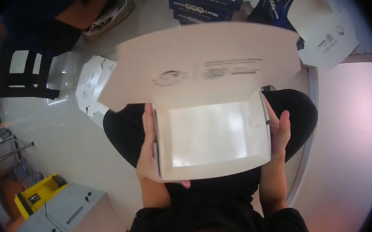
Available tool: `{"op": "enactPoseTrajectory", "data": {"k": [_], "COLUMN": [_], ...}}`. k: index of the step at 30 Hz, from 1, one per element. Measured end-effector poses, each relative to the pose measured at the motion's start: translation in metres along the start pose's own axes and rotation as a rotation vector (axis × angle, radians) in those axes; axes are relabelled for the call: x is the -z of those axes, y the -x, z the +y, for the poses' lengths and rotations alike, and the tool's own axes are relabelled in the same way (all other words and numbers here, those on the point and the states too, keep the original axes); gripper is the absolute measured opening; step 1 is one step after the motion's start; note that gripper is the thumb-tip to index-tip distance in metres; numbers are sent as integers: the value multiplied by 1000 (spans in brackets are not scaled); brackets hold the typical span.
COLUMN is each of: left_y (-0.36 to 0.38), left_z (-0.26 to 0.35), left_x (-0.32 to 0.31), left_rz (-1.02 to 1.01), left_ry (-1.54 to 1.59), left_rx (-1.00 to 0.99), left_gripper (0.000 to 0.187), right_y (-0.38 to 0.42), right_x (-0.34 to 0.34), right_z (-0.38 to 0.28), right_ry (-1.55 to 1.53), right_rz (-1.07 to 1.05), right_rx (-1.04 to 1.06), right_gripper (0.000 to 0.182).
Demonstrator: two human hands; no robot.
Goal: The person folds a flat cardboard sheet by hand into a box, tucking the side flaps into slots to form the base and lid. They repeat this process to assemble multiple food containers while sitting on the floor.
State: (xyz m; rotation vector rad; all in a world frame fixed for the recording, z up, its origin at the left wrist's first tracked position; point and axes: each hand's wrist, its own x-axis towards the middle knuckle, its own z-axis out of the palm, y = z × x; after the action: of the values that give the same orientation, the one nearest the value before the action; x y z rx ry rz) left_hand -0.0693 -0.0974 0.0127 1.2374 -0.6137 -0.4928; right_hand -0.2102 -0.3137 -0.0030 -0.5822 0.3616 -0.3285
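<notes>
Above my crossed legs I hold a cardboard food box (209, 133) with its white inside facing up. The lid (207, 69) stands raised at the far side and carries blurred dark print. My left hand (148, 150) is closed around the left wall, with fingers reaching under the near corner. On the right wall my right hand (279, 133) grips the box, its thumb sticking up; some of its fingers are hidden behind the wall.
Folded dark blue printed boxes (204, 5) are stacked ahead. Flat white box blanks (92, 85) lie on the floor at left, and another blank (328, 35) at upper right. A grey cabinet (64, 213) and yellow bin (40, 191) stand lower left. Another person's shoe (111, 20) is upper left.
</notes>
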Motion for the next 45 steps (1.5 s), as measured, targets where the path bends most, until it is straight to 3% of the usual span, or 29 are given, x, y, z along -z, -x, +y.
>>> {"op": "enactPoseTrajectory", "data": {"k": [1,2,4,5,7,9,11,12,15,16,17,19,21,23,24,25,27,29,32,34,35,36,37,38,39,41,43,44,45], "left_y": [-2,-3,-4,-3,-1,6,5,0,-4,-1,1,7,11,7,2,-10,-16,-7,-4,-8,-12,-14,-16,-15,-8,5,43,59,48], "left_z": [-4,-9,-23,-23,-19,-33,-37,-26,-40,-39,-37,-34,-42,-41,-43,-29,-7,-3,17,19,13,-1,-18,-37,-57,-89,-160,-178,-160], "left_x": [-4,-7,-11,-10,-8,-9,-8,-21,-29,-30,-29,-22,-13,-5,4,-1,8,47,102,134,149,167,184,201,222,229,285,304,285], "left_rz": [-2,-1,2,2,236,133,104,285,198,207,201,373,347,446,314,466,489,351,362,723,722,792,858,819,681,420,324,233,230], "left_ry": [3,0,507,505,396,671,869,744,875,914,918,813,934,937,1037,909,809,573,355,4,11,-153,-318,-434,-750,-972,-844,-723,-724], "left_rx": [-27,-25,50,50,389,225,250,313,134,156,151,371,377,458,378,348,144,-65,-223,-149,-165,-61,46,117,219,103,209,298,303], "left_gripper": [150,150,125,125,96,66,49,41,23,17,17,17,23,32,40,41,39,37,33,28,28,26,25,20,25,30,32,34,34], "right_y": [1,2,-4,-6,-8,-11,-13,-13,-17,-17,-16,-14,-12,-12,-19,-27,-56,-103,-179,-225,-243,-253,-253,-248,-241,-212,-184,-171,-163], "right_x": [-6,-18,-5,0,-4,-4,2,3,3,0,-4,-5,-6,2,25,-3,-35,-43,-66,-59,-59,-56,-47,-34,-25,-17,-12,-11,-12], "right_z": [-4,-6,-4,-3,-1,3,10,13,13,11,9,6,3,-3,-8,-22,-55,-91,-134,-151,-156,-156,-153,-149,-144,-126,-110,-101,-95], "right_ry": [37,140,100,62,95,130,130,132,84,127,171,185,201,384,514,449,356,261,339,373,431,484,484,650,819,1060,1105,1135,1134], "right_rz": [42,252,252,250,273,294,189,187,65,66,66,72,76,340,398,514,446,185,161,105,286,471,464,484,504,499,485,465,469], "right_rx": [-8,-27,-87,-143,-151,-153,-62,-62,-59,-60,-63,-62,-61,24,77,129,279,353,402,416,372,321,330,392,450,414,389,375,370], "right_gripper": [89,88,81,74,74,74,78,78,92,92,91,88,85,75,65,60,49,34,44,49,52,55,55,59,64,56,56,57,57]}}
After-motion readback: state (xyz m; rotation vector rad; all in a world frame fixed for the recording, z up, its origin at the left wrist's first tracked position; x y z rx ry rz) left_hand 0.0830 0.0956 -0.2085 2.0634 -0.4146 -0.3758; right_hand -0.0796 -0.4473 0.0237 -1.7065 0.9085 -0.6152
